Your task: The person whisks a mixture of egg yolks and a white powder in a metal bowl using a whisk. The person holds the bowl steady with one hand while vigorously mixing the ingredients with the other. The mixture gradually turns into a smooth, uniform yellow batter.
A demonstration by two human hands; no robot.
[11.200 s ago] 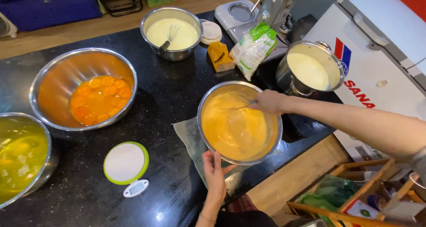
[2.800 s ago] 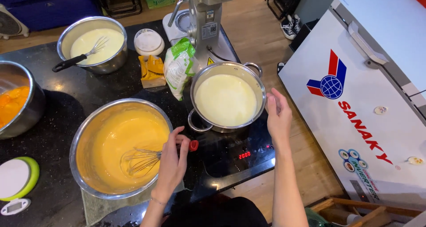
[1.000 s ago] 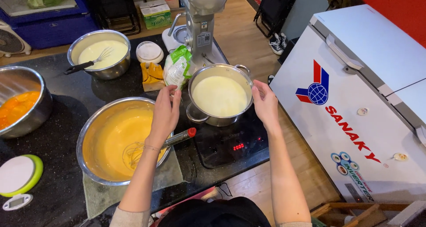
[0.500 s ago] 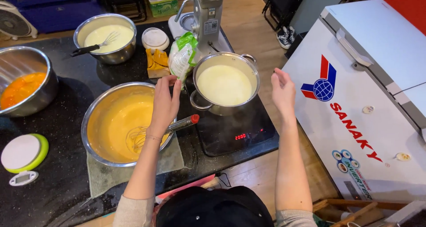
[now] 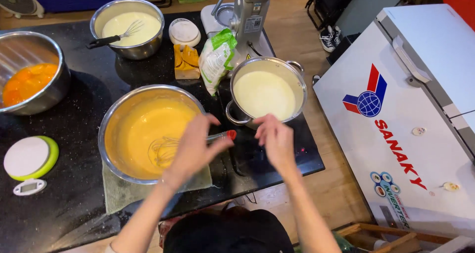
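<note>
My left hand (image 5: pixel 194 149) hovers with fingers spread over the right rim of a steel bowl (image 5: pixel 110 129) of orange batter. A whisk (image 5: pixel 166 149) with a red-tipped handle rests in that bowl, just under the hand. My right hand (image 5: pixel 275 140) is open above the black induction cooker (image 5: pixel 302 156), near the front of a steel pot (image 5: pixel 237 120) of pale cream liquid. Neither hand holds anything. The batter bowl stands on a greenish cloth (image 5: pixel 123 196).
A bowl with egg yolks (image 5: pixel 37 102) sits at the left, a bowl of white cream with a whisk (image 5: pixel 123 50) at the back. A round scale (image 5: pixel 30 158), a green-white bag (image 5: pixel 216 60), a stand mixer (image 5: pixel 247 15) and a white chest freezer (image 5: pixel 410 119) surround them.
Both hands have drawn back from the pot's sides toward me and closer together. The left hand has come over the whisk handle; the camera view has shifted slightly.
</note>
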